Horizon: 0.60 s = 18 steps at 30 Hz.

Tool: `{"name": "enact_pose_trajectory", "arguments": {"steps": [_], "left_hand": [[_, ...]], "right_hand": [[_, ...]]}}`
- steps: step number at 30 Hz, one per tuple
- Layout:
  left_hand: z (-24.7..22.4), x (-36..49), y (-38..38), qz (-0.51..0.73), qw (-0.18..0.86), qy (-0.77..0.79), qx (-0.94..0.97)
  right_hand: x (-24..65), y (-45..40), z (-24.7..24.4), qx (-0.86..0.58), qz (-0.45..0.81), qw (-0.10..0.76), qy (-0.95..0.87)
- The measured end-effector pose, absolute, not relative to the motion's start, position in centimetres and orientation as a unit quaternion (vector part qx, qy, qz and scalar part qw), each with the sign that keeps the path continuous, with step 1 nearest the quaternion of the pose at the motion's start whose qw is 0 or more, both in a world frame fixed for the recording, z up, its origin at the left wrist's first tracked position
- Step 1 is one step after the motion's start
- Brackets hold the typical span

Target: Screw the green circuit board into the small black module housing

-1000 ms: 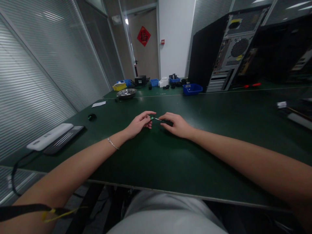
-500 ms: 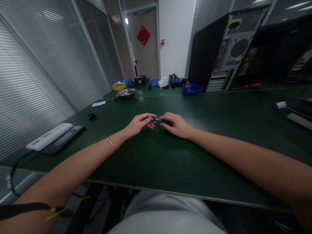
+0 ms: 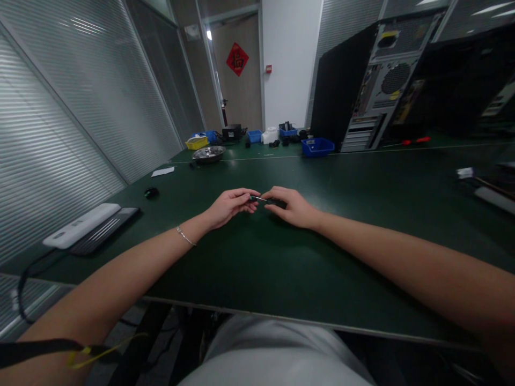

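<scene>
Between the fingertips of my left hand [image 3: 234, 206] is a small dark piece with a bit of green [image 3: 252, 198], mostly covered by the fingers. My right hand [image 3: 292, 207] is closed round the dark handle of a screwdriver [image 3: 261, 199]. Its thin metal shaft points left, and its tip meets the small piece in my left hand. Both hands are close together, just above the middle of the green table [image 3: 265, 268]. What exactly the small piece is, I cannot make out.
At the left lie a white and dark case with slim metal bits [image 3: 104, 228] and a black mouse-like object [image 3: 151, 192]. A metal bowl [image 3: 208, 154], blue bin [image 3: 317, 147] and computer tower [image 3: 362, 86] stand at the back. A red-handled tool [image 3: 416, 141] lies right of the tower.
Both hands keep almost the same place and hold. The small piece and the screwdriver shaft have shifted very slightly.
</scene>
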<state>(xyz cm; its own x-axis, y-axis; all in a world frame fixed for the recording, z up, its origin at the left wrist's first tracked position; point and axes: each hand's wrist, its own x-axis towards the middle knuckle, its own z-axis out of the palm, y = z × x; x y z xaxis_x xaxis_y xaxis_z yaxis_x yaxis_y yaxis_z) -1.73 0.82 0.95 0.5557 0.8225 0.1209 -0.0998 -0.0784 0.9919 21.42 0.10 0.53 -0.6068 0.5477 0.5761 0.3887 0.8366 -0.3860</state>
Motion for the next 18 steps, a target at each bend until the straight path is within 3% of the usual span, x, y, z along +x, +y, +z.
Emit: {"name": "enact_pose_trajectory", "arguments": {"steps": [5,18], "left_hand": [[0.71,-1.66,0.95,0.387,0.548,0.297,0.680],[0.87,-1.94,0.88,0.354,0.656,0.274,0.607]], "right_hand": [[21.42,0.05,0.54,-0.275,0.103,0.340,-0.893],[21.56,0.12,0.77,-0.242,0.154,0.347,-0.893]]}}
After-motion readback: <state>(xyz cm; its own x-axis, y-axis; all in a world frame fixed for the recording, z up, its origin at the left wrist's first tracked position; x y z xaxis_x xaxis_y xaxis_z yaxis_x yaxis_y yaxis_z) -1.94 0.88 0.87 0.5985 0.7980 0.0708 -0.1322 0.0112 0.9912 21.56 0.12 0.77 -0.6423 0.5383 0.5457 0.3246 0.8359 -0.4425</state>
